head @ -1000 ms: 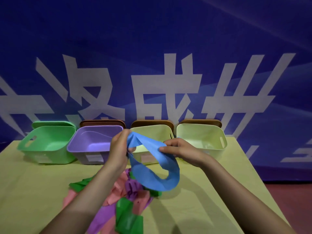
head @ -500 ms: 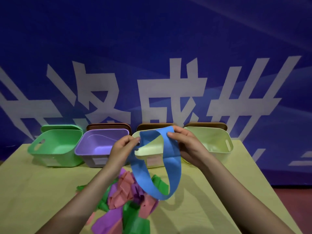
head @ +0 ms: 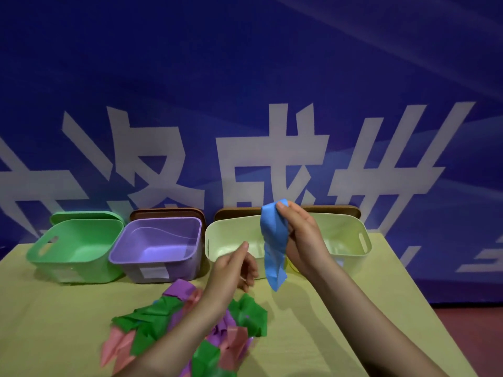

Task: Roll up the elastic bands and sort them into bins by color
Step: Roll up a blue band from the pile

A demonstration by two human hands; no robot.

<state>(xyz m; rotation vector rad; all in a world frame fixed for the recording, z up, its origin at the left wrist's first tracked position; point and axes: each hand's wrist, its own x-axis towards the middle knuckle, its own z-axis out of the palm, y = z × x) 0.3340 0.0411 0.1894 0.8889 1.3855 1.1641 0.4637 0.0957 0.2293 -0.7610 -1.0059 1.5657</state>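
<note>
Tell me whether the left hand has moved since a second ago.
Yes. The left hand has let go of the blue band and dropped lower, now below the rim of the pale yellow bin.

Left hand [head: 231, 270] now off the blue band [head: 273, 246] and lowered, fingers loosely curled, right hand [head: 302, 235] alone pinching it higher up, the earlier wide loop collapsed into a crumpled strip hanging straight down.

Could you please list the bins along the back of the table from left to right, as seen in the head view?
Green plastic bin → purple plastic bin → first pale yellow-green plastic bin → second pale yellow-green plastic bin, partly behind the right hand holding the blue elastic band.
</note>
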